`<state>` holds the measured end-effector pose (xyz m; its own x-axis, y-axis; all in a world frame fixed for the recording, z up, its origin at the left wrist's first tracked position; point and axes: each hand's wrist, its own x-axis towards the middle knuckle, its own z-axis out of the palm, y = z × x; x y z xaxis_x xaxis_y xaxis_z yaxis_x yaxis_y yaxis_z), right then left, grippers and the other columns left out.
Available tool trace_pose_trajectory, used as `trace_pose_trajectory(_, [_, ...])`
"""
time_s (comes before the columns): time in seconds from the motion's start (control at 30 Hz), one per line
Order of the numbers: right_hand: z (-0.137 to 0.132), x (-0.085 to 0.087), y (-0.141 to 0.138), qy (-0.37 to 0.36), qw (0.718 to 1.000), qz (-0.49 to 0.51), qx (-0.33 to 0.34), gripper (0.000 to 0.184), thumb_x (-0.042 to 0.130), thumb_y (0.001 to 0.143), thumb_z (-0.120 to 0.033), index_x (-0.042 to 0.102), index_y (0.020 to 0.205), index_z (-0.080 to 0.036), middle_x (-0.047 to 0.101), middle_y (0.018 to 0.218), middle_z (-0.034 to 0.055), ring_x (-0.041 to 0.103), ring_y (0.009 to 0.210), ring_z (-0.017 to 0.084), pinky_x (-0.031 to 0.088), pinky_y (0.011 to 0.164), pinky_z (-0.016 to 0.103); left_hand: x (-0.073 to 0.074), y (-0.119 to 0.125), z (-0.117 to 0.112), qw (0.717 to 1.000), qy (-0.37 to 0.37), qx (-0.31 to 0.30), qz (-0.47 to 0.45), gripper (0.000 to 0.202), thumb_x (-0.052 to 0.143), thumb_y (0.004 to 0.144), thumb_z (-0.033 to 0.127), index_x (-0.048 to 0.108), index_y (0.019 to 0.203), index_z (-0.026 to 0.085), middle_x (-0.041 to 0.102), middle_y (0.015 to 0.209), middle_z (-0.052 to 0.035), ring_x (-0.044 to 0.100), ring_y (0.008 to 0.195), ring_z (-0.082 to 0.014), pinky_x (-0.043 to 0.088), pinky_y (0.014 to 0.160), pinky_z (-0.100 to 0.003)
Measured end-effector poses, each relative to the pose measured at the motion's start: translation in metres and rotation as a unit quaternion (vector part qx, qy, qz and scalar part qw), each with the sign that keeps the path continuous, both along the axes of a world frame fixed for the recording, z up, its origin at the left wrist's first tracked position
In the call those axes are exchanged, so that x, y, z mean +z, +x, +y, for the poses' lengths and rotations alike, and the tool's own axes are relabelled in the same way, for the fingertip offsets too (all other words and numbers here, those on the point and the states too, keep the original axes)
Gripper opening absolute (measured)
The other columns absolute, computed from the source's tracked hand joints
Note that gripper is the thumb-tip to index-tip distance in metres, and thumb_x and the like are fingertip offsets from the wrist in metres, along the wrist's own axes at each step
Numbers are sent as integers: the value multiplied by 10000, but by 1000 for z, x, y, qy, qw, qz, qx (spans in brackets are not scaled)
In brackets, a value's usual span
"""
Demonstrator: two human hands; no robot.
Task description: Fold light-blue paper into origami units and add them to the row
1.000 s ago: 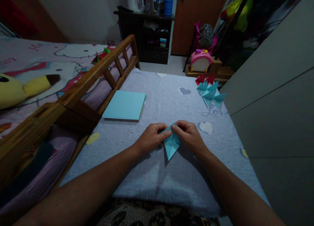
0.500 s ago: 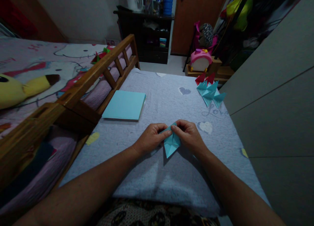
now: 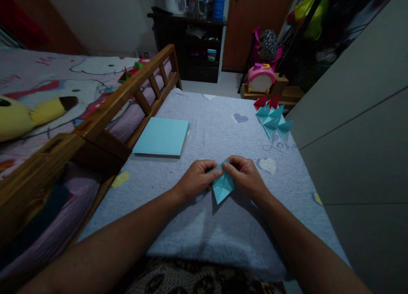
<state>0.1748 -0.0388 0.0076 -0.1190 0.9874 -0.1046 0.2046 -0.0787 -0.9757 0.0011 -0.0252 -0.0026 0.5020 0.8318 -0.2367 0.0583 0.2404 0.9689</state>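
Note:
A folded piece of light-blue origami paper is held between both hands, its pointed end toward me and its creased flaps facing up. My left hand pinches its upper left edge, thumb on top. On the other side, my right hand grips the upper right edge, its thumb tip close to the left thumb. Fingers beneath the paper are hidden. To the left lies a stack of square light-blue paper. Several folded light-blue origami pieces stand at the far right, with red origami pieces behind them.
A pale patterned cloth covers the surface under my hands. Along the left runs a wooden rail, with a bed and a yellow plush toy beyond. A pale cabinet panel borders the right side. A dark shelf stands behind.
Both hands keep the same pinch on the origami paper. Its lower tip has shifted very slightly away from me; everything else looks the same.

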Motion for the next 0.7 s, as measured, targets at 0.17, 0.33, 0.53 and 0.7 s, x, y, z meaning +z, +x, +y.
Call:
trace_pose_trajectory(0.17, [1,-2,0,7,1000,-2,1,267,635,780,-421,575,658,-191,465,593,-33,396,544,103,303,485,238,1,0,0,1000,8,-6,1,380,687,807,514,617,724,150,496,610,27,422,517,-84,321,489,-229])
trace_pose_trajectory(0.33, [0,1,-1,-12,1000,12,2,281,618,795,-427,580,656,-185,455,576,-40,392,529,99,301,480,240,4,1,-1,1000,-1,-7,-7,364,691,803,495,619,716,149,491,610,27,410,517,-83,306,482,-230])
trace_pose_trajectory(0.53, [0,3,0,-28,999,30,-10,360,596,822,-454,530,587,-190,390,536,-53,334,488,87,256,452,244,3,1,-1,1000,17,-18,3,341,680,816,464,615,694,153,494,614,22,406,532,-85,297,491,-225])
trace_pose_trajectory(0.7, [0,-1,2,-49,995,84,-11,514,532,886,-590,462,558,-200,395,508,-48,342,460,86,256,447,249,2,0,-1,1000,15,-23,8,357,667,823,474,590,692,151,480,602,33,399,520,-80,289,487,-222])
